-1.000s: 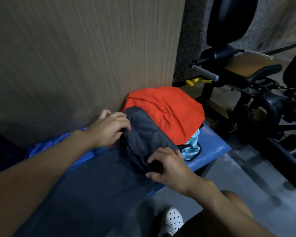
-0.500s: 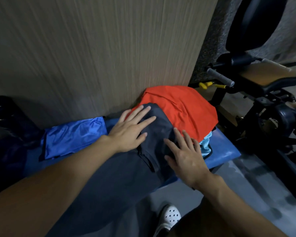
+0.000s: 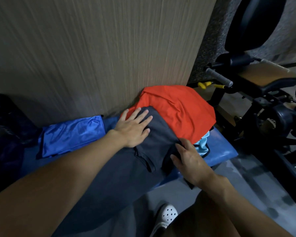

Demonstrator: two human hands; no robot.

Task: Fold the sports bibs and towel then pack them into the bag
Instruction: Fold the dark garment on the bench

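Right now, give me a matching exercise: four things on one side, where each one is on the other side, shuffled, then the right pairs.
1 orange cloth
2 shiny blue cloth
3 grey cloth
4 white shoe

A on the floor
B under the flat left hand
C flat on the bench, left of the hands
D heaped against the wood panel

Pairs: 1-D, 2-C, 3-B, 4-A.

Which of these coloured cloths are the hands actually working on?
The dark grey cloth: the left hand presses flat on it and the right hand pinches its edge. The orange cloth lies behind it, the shiny blue cloth aside.
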